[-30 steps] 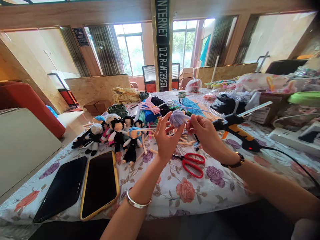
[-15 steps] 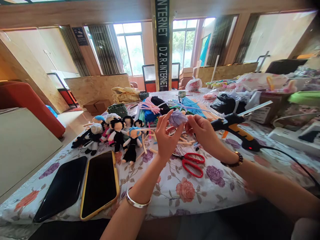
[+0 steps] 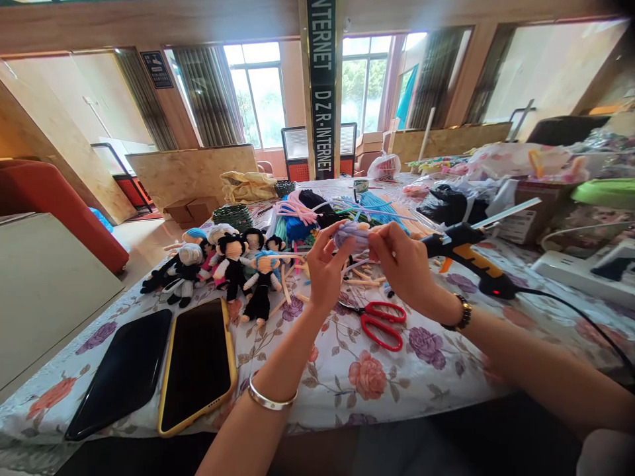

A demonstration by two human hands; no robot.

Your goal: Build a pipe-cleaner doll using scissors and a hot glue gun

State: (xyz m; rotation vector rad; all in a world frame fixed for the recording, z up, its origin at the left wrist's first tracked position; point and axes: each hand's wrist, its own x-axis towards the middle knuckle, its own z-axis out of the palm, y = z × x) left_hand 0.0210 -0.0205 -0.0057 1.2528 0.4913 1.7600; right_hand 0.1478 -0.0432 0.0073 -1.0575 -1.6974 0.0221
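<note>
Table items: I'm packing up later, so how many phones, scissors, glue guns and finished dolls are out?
Phones: 2
Scissors: 1
Glue gun: 1
Dolls: about 7, bunched together, so the count is uncertain
Total: about 11

Both of my arms were bare to as far up as the head view showed, with no sleeves on either forearm. On my left wrist I wore a plain silver bangle, a smooth, narrow metal band with a bright sheen. On my right wrist sat a bracelet of dark beads, brownish-black, with a small gold-coloured piece among them. My left hand and right hand were ungloved; I could not make out any rings.
</note>
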